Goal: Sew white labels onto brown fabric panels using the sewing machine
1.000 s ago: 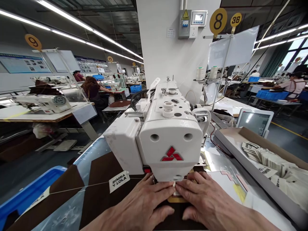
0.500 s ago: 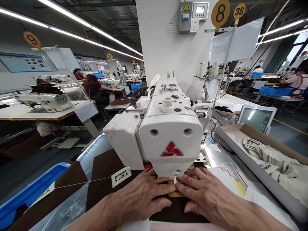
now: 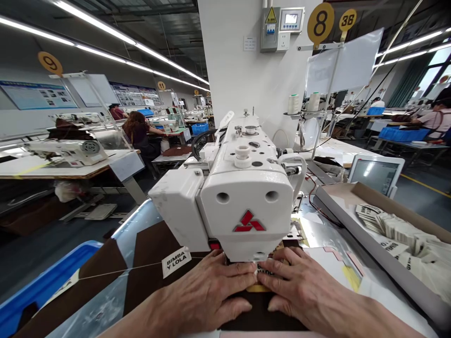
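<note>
My left hand (image 3: 200, 291) and my right hand (image 3: 303, 293) lie flat on a dark brown leather panel (image 3: 262, 312), pressing it down just in front of the white Mitsubishi sewing machine head (image 3: 246, 202). Their fingertips almost meet below the needle area. Between them shows a small printed white label (image 3: 265, 270), with a yellow strip (image 3: 259, 288) beneath it. The needle itself is hidden by the machine head and my fingers. To the left, a white "BIMBA Y LOLA" tag (image 3: 176, 262) lies on brown material, strung on a thin cord.
A blue plastic crate (image 3: 45, 286) stands at the lower left. A cardboard tray (image 3: 384, 220) of stacked cream labels sits at the right, with a tablet screen (image 3: 375, 174) behind it. Thread cones (image 3: 293, 104) stand behind the machine. Co-workers (image 3: 435, 119) sit at distant stations.
The view has shifted slightly. The printed white label now shows more between my hands, while the yellow strip shows less. My hands stay on the brown panel.
</note>
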`<state>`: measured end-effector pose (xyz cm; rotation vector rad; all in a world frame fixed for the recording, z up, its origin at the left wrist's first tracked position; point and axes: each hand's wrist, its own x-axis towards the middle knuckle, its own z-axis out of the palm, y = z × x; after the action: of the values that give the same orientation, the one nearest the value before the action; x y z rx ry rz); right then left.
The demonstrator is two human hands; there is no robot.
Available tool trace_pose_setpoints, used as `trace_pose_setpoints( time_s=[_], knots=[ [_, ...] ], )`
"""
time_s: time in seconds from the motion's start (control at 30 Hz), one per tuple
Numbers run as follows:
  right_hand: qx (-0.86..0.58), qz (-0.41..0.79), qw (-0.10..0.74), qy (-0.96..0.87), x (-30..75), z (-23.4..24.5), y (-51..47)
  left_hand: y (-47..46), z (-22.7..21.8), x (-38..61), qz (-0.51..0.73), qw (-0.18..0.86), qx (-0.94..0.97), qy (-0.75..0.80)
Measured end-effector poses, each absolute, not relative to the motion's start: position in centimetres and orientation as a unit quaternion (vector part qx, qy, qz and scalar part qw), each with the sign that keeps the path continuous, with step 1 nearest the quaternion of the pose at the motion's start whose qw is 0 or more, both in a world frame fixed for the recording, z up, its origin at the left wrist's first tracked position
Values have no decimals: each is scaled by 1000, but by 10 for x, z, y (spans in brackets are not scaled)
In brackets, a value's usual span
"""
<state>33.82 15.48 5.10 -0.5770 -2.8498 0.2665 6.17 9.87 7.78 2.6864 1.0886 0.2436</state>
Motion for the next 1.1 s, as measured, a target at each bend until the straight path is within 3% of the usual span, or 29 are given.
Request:
trace_pose_setpoints(
  time_s=[0.37,0.57,1.1],
  knots=[
    [-166,44,142,-975,341,45,158,96,70,54,122,67,927,348],
    [-174,64,117,-976,341,41,158,100,73,53,178,83,923,330],
    [-167,32,123,-978,335,51,158,96,85,67,112,103,922,357]
  ],
)
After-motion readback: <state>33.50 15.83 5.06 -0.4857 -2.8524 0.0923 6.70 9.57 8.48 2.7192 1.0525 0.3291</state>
